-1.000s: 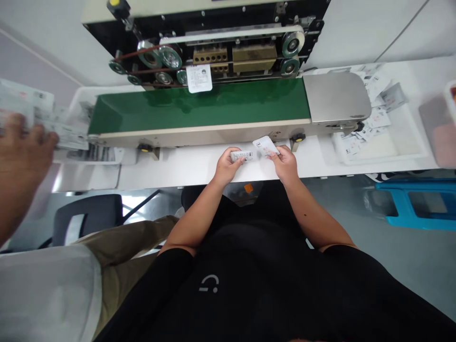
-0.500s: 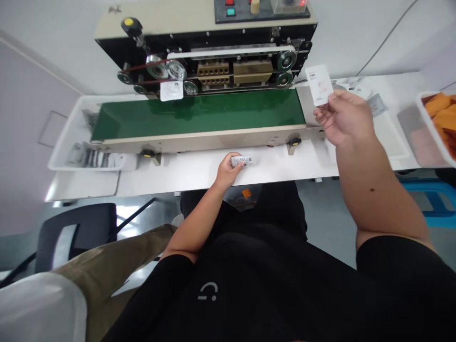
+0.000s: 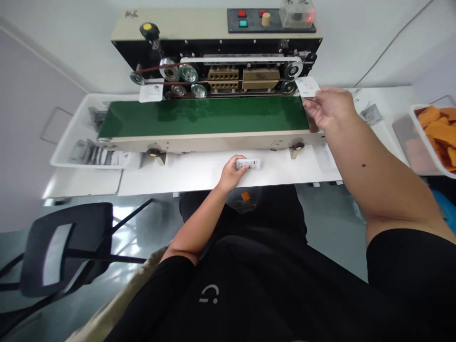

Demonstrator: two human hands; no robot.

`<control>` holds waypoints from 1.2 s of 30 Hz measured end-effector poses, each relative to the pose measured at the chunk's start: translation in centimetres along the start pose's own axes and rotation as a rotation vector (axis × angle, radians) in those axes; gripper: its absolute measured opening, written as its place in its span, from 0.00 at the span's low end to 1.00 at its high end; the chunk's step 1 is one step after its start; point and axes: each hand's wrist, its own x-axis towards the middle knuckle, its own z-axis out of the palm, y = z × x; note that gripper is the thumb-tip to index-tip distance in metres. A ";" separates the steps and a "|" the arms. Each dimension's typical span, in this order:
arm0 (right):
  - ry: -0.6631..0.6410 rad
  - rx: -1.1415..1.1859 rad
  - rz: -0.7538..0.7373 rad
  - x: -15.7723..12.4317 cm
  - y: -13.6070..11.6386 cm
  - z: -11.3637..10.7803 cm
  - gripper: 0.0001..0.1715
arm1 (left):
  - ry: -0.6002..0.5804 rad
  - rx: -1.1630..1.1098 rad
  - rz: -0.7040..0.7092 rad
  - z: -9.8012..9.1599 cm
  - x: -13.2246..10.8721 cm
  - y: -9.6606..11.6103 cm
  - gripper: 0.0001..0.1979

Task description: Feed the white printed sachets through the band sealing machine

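Note:
My right hand (image 3: 331,107) pinches a small white printed packet (image 3: 307,87) by its right edge. The packet's left end is at the right end of a band sealing machine (image 3: 217,23), by its rollers; I cannot tell whether it touches them. In my left hand (image 3: 232,172), near the table's front edge, are white packets (image 3: 251,164) with black print, held closed between thumb and fingers. How many is hidden. Another white packet (image 3: 151,92) hangs at the machine's left rollers, above the green conveyor belt (image 3: 206,115).
A white bin (image 3: 59,147) with several packets stands left of the belt. On the right, a clear tub (image 3: 415,142) holds orange pieces (image 3: 441,126). More packets (image 3: 372,114) lie behind my right forearm. A black chair (image 3: 67,247) and a person's trouser leg (image 3: 121,294) are at lower left.
My right hand has brought its packet left and down to the machine's right end. The packet at the left rollers has moved further left. My left hand keeps its hold. The view has shifted slightly.

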 end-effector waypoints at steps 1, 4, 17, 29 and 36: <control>0.027 -0.018 0.087 -0.3 -0.3 0.8 0.11 | 0.001 -0.001 0.004 0.0 0.0 -0.1 0.20; 0.013 -0.016 0.261 -1.4 -0.8 3.0 0.08 | 0.004 0.011 0.013 -0.1 0.0 -0.1 0.20; -0.147 0.070 -0.111 -12.4 1.1 1.9 0.16 | 0.020 -0.037 0.075 -0.1 0.1 -0.5 0.21; -0.511 -0.238 0.085 -20.3 15.7 -0.5 0.23 | -0.045 -0.092 0.067 0.6 0.5 0.0 0.26; -0.378 -0.140 0.094 -20.6 15.6 -0.5 0.23 | 0.021 -0.012 0.130 0.6 0.3 -0.3 0.17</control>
